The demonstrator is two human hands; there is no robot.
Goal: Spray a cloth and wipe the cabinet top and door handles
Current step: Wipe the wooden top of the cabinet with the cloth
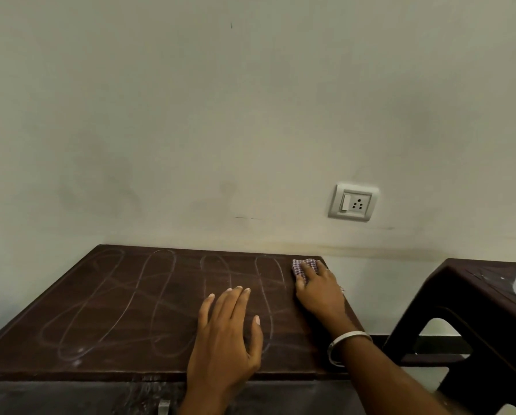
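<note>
The dark brown cabinet top (115,310) stands against a pale wall and shows looping pale wipe streaks. My right hand (319,292) presses a small checked cloth (303,266) flat at the far right corner of the top; a metal bangle sits on that wrist. My left hand (228,333) rests palm down on the top near its front edge, fingers spread, holding nothing. A pale door handle (164,407) peeks out at the bottom edge, below the top. No spray bottle is in view.
A dark brown plastic stool (475,310) stands close to the cabinet's right side. A white switch and socket plate (354,202) is on the wall above the cloth. The wall runs right behind the cabinet's back edge.
</note>
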